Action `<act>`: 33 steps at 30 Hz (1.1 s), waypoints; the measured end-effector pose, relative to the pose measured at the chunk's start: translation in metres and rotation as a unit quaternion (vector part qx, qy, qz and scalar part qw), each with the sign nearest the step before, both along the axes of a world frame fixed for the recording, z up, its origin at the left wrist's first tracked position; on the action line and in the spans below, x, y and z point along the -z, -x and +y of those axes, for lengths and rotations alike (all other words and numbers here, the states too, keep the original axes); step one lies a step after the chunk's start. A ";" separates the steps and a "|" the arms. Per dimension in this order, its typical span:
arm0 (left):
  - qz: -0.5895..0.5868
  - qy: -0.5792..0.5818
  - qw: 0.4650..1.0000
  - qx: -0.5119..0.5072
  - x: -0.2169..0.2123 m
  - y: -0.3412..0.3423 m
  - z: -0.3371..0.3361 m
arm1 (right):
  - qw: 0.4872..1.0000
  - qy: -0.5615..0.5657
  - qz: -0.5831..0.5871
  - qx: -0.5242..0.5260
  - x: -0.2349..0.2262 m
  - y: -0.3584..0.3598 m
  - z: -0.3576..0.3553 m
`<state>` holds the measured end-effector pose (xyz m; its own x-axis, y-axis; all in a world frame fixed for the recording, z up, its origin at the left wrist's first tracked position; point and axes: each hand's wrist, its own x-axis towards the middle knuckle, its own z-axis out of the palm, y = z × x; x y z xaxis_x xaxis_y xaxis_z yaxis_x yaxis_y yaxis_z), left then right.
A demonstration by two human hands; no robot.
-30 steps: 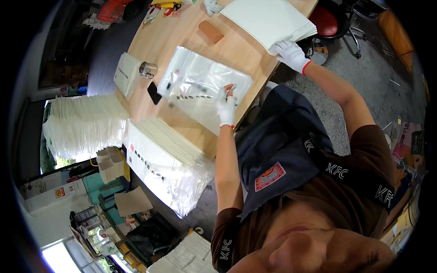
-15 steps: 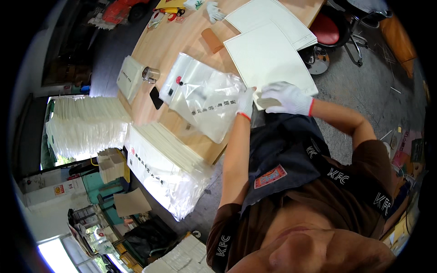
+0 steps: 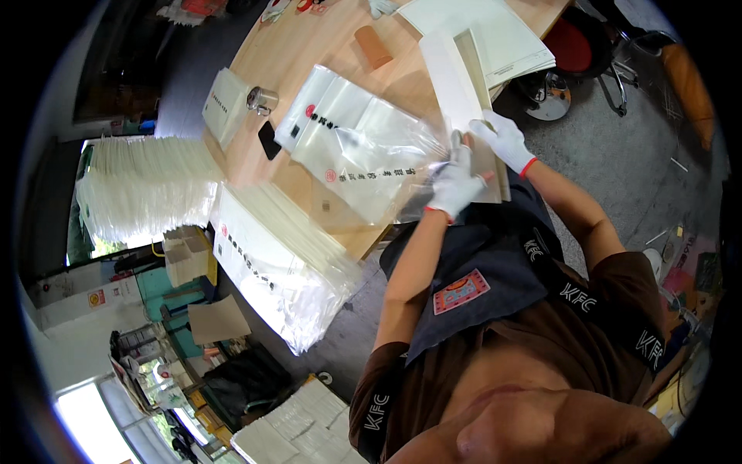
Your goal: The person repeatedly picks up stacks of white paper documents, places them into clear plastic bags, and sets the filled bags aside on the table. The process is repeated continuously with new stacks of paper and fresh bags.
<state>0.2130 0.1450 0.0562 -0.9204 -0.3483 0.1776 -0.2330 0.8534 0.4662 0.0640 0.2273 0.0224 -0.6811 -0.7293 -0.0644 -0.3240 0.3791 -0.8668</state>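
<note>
Both my hands wear white gloves with red cuffs. A stack of cream paper sheets (image 3: 448, 81) lies at the table's near right edge, its right side lifted and curled over lengthwise. My right hand (image 3: 504, 145) has its fingers closed on that curled edge. With fingers stretched out, my left hand (image 3: 457, 184) lies flat on the lower left part of the sheets, thumb apart. It overlaps the near end of clear plastic bags (image 3: 352, 131) with dark print and a red round mark, which lie on the table to the left.
Behind the sheets lies another paper stack (image 3: 495, 35). An orange-brown block (image 3: 373, 48), a metal cup (image 3: 262, 100) and a black phone (image 3: 269, 141) are on the table (image 3: 309, 46). Bagged paper piles (image 3: 270, 247) stand at the left. A red-seated chair (image 3: 570, 42) is at the far right.
The flat sheets are now curled over lengthwise. My right hand has moved up to their edge, and my left hand has shifted right and turned to lie flat on them. The view has tilted slightly.
</note>
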 end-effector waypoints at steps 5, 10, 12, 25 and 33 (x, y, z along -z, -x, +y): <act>0.303 -0.788 0.530 -0.083 -0.004 -0.079 -0.096 | 0.963 0.018 0.191 -0.188 -0.075 0.012 0.022; 0.334 -0.609 0.674 -0.252 -0.079 -0.117 -0.131 | 0.845 0.023 0.391 -0.365 -0.106 -0.011 0.001; 0.303 -0.527 0.759 -0.233 -0.095 -0.134 -0.126 | 0.805 0.003 0.442 -0.395 -0.102 -0.020 -0.017; 0.369 -0.373 0.786 -0.327 -0.071 -0.150 -0.101 | 0.782 -0.019 0.421 -0.459 -0.084 -0.017 0.021; 0.186 0.053 0.964 -0.180 -0.110 -0.117 -0.036 | 0.776 -0.060 0.478 -0.407 -0.097 -0.051 -0.021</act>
